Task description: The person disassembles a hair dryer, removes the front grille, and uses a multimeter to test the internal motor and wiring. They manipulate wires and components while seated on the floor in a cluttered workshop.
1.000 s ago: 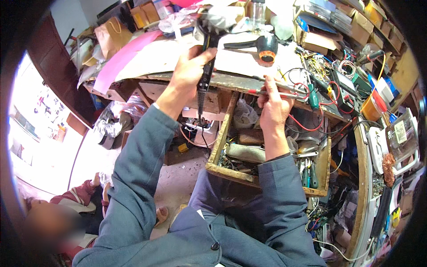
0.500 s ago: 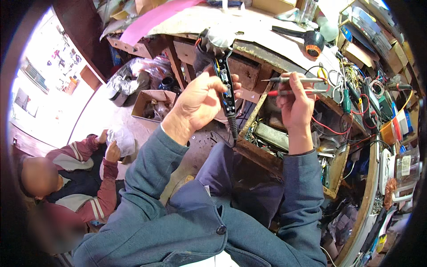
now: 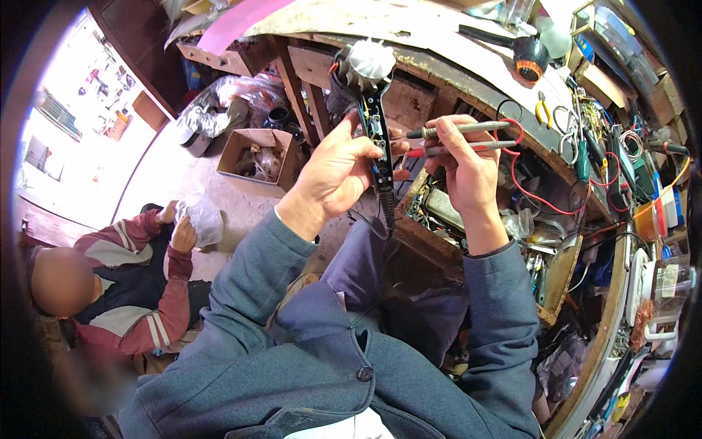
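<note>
My left hand (image 3: 333,172) grips an opened black appliance (image 3: 376,128), probably a hair dryer body, with a white fan (image 3: 369,62) on top, exposed parts in its handle and a cord hanging below. In my right hand (image 3: 468,172) are two test probes (image 3: 475,128), one grey and one with red, their tips pointing left at the handle; whether they touch it is unclear. Red and black leads run from them toward the bench. An open wooden drawer (image 3: 556,282) full of tools and parts is below my right hand.
The cluttered bench (image 3: 431,40) holds a black hair dryer (image 3: 526,55), pliers, screwdrivers and wires. A cardboard box (image 3: 241,168) stands on the floor. At lower left a person (image 3: 131,307) in a maroon and grey jacket handles a clear plastic bag (image 3: 201,219).
The opened appliance came down from over the bench as my view swung round, bringing the box and person further into sight. My right hand has brought the probe tips closer to the handle.
</note>
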`<move>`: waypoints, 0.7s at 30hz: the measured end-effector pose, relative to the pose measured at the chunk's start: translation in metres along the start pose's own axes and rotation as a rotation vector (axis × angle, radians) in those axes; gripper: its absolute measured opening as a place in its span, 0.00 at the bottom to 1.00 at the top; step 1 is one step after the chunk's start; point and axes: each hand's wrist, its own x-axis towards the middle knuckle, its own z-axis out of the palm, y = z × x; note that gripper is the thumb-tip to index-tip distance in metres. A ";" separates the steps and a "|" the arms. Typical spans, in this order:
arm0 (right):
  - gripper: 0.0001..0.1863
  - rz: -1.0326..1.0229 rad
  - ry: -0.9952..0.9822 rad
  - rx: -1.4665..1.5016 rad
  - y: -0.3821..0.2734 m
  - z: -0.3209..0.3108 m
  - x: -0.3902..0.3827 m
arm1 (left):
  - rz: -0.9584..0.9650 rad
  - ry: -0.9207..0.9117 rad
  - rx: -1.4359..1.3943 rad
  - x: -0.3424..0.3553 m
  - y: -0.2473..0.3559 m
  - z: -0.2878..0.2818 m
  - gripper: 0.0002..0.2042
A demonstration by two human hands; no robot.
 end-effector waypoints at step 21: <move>0.09 0.070 0.038 -0.069 0.003 0.007 -0.002 | 0.026 -0.009 -0.091 -0.001 -0.011 -0.007 0.21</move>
